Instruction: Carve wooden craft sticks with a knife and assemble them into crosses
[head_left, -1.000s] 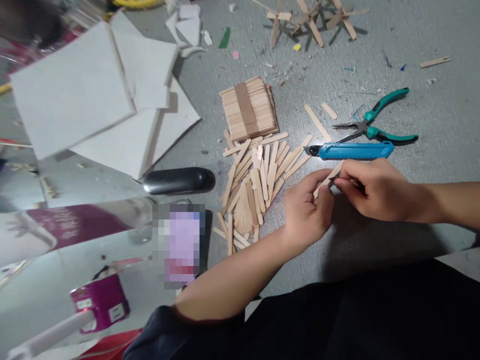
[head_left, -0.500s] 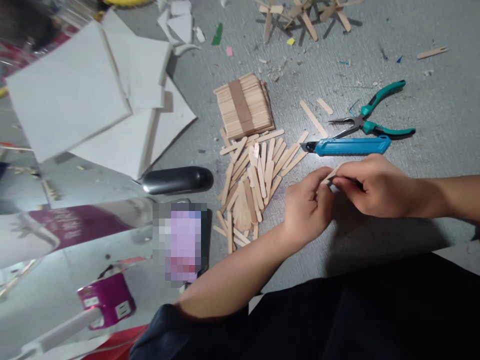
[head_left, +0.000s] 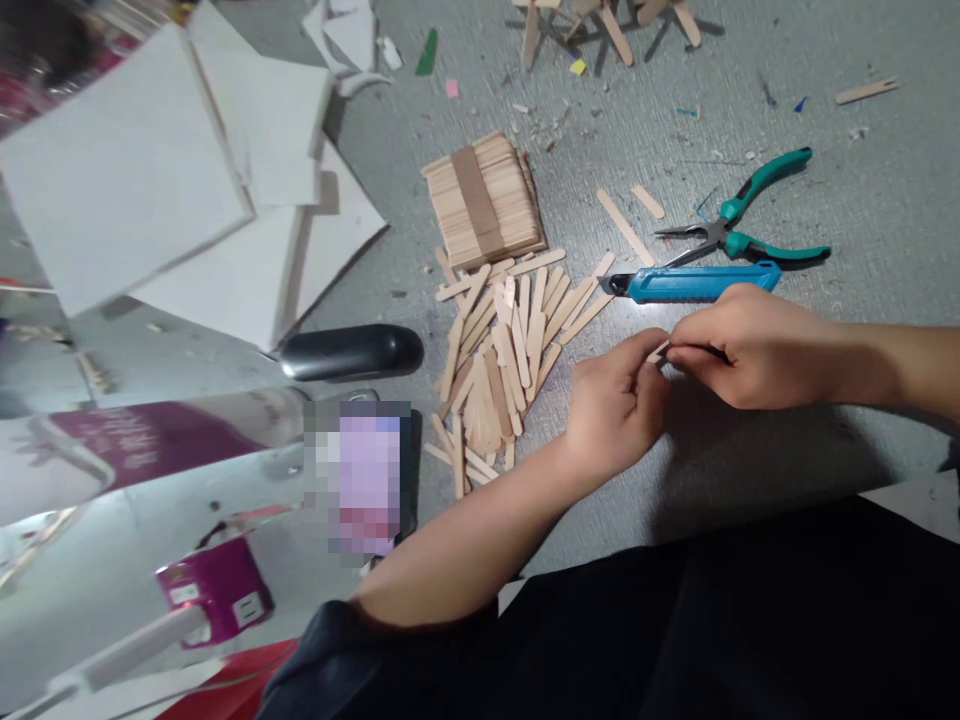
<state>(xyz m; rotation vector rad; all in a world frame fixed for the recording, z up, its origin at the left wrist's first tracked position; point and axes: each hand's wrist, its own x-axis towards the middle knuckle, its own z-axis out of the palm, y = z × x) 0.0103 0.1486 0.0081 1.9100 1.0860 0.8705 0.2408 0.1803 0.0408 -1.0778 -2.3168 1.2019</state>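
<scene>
Between my two hands a wooden craft stick (head_left: 658, 352) shows only as a short piece; the rest is hidden by fingers. My left hand (head_left: 616, 405) is closed on it, thumb and forefinger pinching. At the stick's other side my right hand (head_left: 739, 348) pinches too, its fingertips almost touching the left ones. Just beyond the right hand lies a blue utility knife (head_left: 697, 284), its blade end towards the loose pile of craft sticks (head_left: 504, 365). Pliers with green handles (head_left: 721, 232) lie spread behind the knife.
A banded bundle of craft sticks (head_left: 486, 198) sits behind the pile. White foam boards (head_left: 127, 170), a dark rounded object (head_left: 352, 352), a blurred-out phone (head_left: 367, 480) and a purple power adapter (head_left: 214, 590) are to the left. Assembled stick pieces (head_left: 615, 35) stand at the back.
Less of the stick shows between my hands, and its visible piece has shifted slightly. The whole view has moved a little, so things on the table appear slightly higher.
</scene>
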